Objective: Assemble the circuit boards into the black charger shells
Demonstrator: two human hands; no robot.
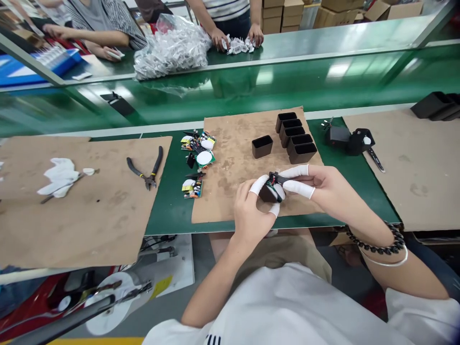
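Note:
My left hand [251,211], with white finger cots on its fingertips, is closed round a small black plastic case [266,193] above the cardboard sheet. My right hand [316,184], also in finger cots, pinches a black part [276,177] at the case's mouth. Between the hands, a circuit board with a white round piece [279,190] shows partly at the opening; how deep it sits is hidden. Beyond my hands stands a single open black case [262,146], and a row of several more [296,136] lies to its right. Circuit boards [192,187] lie to the left.
Pliers [147,175] and crumpled white finger cots [59,177] lie on the left cardboard [108,230]. At the right are finished-looking black units [338,136] and a knife-like tool [375,158]. Behind a green barrier [251,91], co-workers handle white parts beside a plastic bag [172,48].

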